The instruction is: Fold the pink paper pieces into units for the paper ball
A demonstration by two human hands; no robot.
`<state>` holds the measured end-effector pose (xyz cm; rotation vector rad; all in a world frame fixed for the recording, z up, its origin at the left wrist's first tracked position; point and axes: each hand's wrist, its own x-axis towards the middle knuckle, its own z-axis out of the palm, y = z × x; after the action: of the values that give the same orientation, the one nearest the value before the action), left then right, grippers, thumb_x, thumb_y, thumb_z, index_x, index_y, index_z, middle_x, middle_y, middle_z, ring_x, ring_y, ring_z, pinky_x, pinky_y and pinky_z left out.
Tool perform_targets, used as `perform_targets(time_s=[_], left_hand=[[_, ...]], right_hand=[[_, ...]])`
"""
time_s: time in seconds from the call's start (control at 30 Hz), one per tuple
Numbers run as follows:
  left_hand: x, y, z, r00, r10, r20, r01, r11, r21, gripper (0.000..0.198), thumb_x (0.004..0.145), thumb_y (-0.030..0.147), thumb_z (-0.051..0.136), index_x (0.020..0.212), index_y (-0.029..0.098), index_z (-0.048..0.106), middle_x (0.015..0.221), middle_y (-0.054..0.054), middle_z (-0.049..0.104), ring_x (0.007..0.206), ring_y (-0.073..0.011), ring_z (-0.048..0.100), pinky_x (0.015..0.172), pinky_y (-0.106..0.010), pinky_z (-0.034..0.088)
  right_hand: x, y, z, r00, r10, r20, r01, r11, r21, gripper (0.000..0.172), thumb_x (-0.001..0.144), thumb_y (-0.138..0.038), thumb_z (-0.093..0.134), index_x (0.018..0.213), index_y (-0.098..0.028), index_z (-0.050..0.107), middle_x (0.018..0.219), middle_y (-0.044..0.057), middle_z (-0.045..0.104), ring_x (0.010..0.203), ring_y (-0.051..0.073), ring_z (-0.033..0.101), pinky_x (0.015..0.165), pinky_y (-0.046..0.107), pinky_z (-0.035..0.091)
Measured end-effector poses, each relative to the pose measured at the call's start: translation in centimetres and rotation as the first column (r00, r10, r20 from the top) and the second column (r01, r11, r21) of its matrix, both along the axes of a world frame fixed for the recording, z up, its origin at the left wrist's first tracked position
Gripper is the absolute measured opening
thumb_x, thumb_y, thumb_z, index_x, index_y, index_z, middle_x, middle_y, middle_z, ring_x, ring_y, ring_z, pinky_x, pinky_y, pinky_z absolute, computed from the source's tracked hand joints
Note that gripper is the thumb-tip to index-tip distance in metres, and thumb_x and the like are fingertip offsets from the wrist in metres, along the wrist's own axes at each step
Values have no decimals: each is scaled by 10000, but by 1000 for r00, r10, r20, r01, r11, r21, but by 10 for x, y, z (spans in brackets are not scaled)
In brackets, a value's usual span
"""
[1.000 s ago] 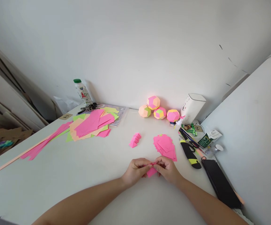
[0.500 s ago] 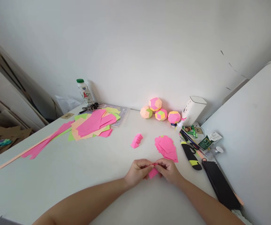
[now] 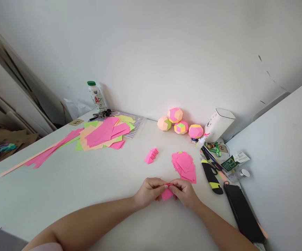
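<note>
My left hand (image 3: 150,191) and my right hand (image 3: 184,192) meet over the near part of the table. Between them they pinch a small piece of pink paper (image 3: 167,194), thumbs on its upper edge, where a fold shows. Both hands are closed on it, and the fingers behind the paper are mostly hidden. Just beyond my right hand lies a loose pile of pink paper pieces (image 3: 184,165). Farther off, beyond my left hand, a short row of folded pink paper units (image 3: 151,156) rests on the table.
Colourful paper balls (image 3: 175,115) sit against the wall. Pink, peach and green sheets (image 3: 101,134) cover a ruler mat, with a bottle (image 3: 97,97) behind. To the right are a white container (image 3: 218,123), a black-and-yellow utility knife (image 3: 211,177) and a black phone-like case (image 3: 243,212).
The view has shifted and tilted slightly. Both hands keep their pinch on the pink paper, with almost no change in their pose.
</note>
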<state>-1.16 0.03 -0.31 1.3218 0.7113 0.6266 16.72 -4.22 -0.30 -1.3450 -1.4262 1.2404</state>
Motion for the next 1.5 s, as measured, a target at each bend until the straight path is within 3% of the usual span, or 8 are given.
perform_targets(time_s=[0.7, 0.87, 1.03, 1.13, 1.37, 1.5], left_hand=[[6, 0, -2, 1000, 2, 18, -1, 999, -37, 321, 788, 414, 574, 867, 140, 721, 559, -19, 587, 441, -92, 492, 429, -209, 382], [10, -2, 5, 998, 54, 28, -51, 995, -84, 307, 791, 399, 553, 814, 144, 722, 588, -21, 584, 450, -90, 489, 424, -204, 358], [14, -4, 12, 995, 97, 4, -95, 989, -115, 309, 781, 386, 548, 785, 130, 721, 492, -2, 531, 424, -92, 457, 413, -205, 336], [18, -8, 10, 992, 129, -11, -129, 984, -124, 299, 779, 375, 552, 785, 129, 722, 480, 7, 515, 424, -86, 444, 418, -201, 333], [16, -8, -1, 997, 68, -30, -71, 993, -97, 342, 779, 407, 556, 876, 116, 709, 491, 8, 531, 421, -86, 447, 414, -199, 323], [16, -6, 1, 997, 62, -51, -66, 993, -99, 345, 776, 418, 556, 864, 116, 698, 480, 17, 522, 427, -85, 448, 428, -200, 333]], right_hand=[[5, -1, -2, 998, -22, -59, 21, 1000, -24, 215, 798, -365, 616, 770, -154, 648, 601, -10, 572, 469, 101, 504, 429, 218, 431], [5, 2, 0, 995, -49, -86, 42, 996, -78, 209, 786, -365, 632, 767, -157, 635, 586, -17, 578, 456, 93, 499, 420, 205, 419], [6, 7, 3, 995, -58, -77, 48, 991, -129, 231, 775, -382, 640, 747, -154, 619, 551, -26, 566, 415, 84, 483, 400, 196, 388], [8, 3, 1, 995, -68, -79, 60, 993, -99, 238, 785, -384, 628, 736, -152, 617, 569, -20, 565, 450, 94, 508, 433, 205, 417], [8, 0, -3, 994, -35, -99, 28, 997, -72, 243, 790, -381, 623, 745, -142, 613, 555, -26, 553, 437, 88, 504, 426, 200, 401], [7, 0, -3, 994, -56, -97, 48, 996, -81, 253, 782, -393, 626, 743, -144, 607, 568, -20, 568, 441, 90, 511, 433, 205, 411]])
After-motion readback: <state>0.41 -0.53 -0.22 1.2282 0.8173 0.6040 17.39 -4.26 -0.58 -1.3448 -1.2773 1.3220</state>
